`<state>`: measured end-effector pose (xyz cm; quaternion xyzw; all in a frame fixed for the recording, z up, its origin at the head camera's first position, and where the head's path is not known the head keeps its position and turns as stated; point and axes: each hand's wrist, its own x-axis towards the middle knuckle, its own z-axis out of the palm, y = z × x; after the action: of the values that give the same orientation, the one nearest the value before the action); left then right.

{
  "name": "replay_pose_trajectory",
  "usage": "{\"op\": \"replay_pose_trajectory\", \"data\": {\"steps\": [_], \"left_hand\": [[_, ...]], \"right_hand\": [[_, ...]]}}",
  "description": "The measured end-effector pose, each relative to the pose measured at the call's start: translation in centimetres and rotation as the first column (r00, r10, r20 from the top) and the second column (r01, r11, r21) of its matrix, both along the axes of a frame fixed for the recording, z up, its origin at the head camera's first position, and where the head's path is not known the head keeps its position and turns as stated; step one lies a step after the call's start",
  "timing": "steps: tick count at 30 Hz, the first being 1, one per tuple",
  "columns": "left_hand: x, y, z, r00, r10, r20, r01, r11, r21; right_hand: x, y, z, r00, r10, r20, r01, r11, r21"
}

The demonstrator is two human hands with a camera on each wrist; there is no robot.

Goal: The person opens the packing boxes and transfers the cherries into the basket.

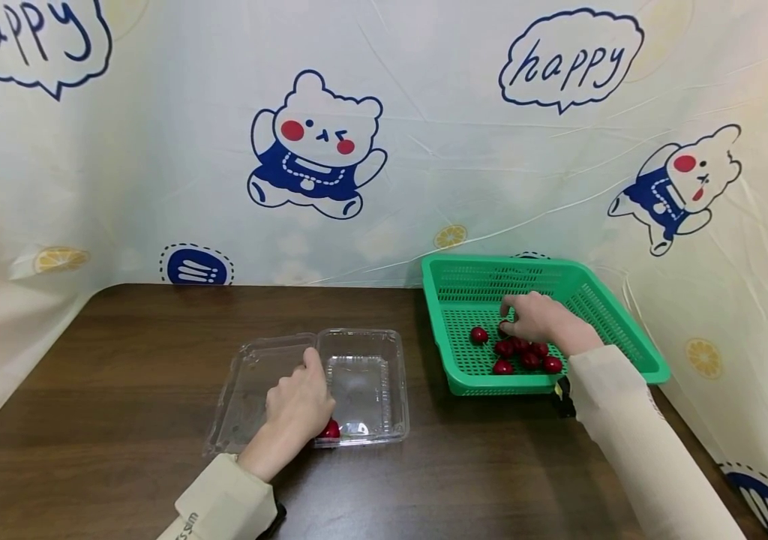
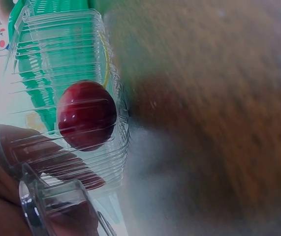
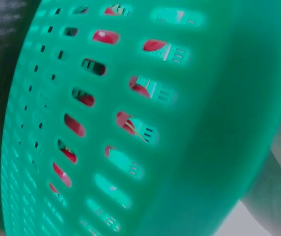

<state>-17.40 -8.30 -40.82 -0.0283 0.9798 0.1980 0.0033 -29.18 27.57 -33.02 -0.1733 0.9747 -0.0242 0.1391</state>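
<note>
A clear plastic clamshell box (image 1: 364, 386) lies opened out on the table, its lid (image 1: 256, 375) to the left. My left hand (image 1: 299, 401) holds the box along the fold between the two halves, index finger pointing away from me. One red cherry (image 1: 331, 429) sits in the box's near left corner; the left wrist view shows this cherry (image 2: 86, 115) through the ribbed wall. Inside the green basket (image 1: 454, 379), my right hand (image 1: 539, 321) reaches down with bent fingers at a cherry (image 1: 503, 328). Whether it pinches that cherry is hidden. Several cherries (image 1: 529, 360) lie below the hand.
The basket stands at the back right of the brown wooden table (image 1: 141, 390), close to a printed curtain (image 1: 424, 150) that hangs behind and at both sides. One cherry (image 1: 479, 335) lies apart at the basket's left. The basket's perforated wall (image 3: 194, 147) fills the right wrist view.
</note>
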Motion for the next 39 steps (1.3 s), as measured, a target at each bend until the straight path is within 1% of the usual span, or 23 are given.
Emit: {"op": "replay_pose_trajectory", "data": {"steps": [11, 17, 21, 26, 30, 34, 39], "left_hand": [[0.0, 0.0, 0.0, 1.0, 0.002, 0.004, -0.002, 1.0, -0.004], [-0.1, 0.0, 0.0, 1.0, -0.001, 0.006, 0.001, 1.0, -0.006], [0.0, 0.0, 0.0, 1.0, -0.003, 0.009, 0.003, 1.0, -0.005], [-0.1, 0.0, 0.0, 1.0, 0.0, 0.017, 0.0, 1.0, -0.002], [-0.1, 0.1, 0.0, 1.0, -0.003, 0.015, 0.003, 1.0, -0.001], [-0.1, 0.1, 0.0, 1.0, -0.002, 0.012, 0.002, 1.0, -0.001], [0.0, 0.1, 0.0, 1.0, 0.002, 0.01, -0.002, 1.0, -0.003]], "right_hand": [[0.1, -0.3, 0.4, 1.0, 0.012, -0.001, -0.012, 1.0, 0.014], [0.2, -0.7, 0.6, 1.0, 0.016, -0.016, -0.016, 0.999, -0.028], [0.0, -1.1, 0.9, 0.999, 0.025, -0.031, -0.027, 0.997, -0.077], [0.2, -1.1, 1.9, 0.998, -0.003, -0.061, -0.007, 0.985, -0.172], [0.5, -1.2, 2.8, 0.994, -0.007, -0.109, -0.016, 0.977, -0.211], [0.8, -1.9, 3.5, 0.991, 0.012, -0.136, -0.044, 0.97, -0.24], [1.4, -4.1, 4.3, 0.986, 0.071, -0.151, -0.107, 0.962, -0.249]]}}
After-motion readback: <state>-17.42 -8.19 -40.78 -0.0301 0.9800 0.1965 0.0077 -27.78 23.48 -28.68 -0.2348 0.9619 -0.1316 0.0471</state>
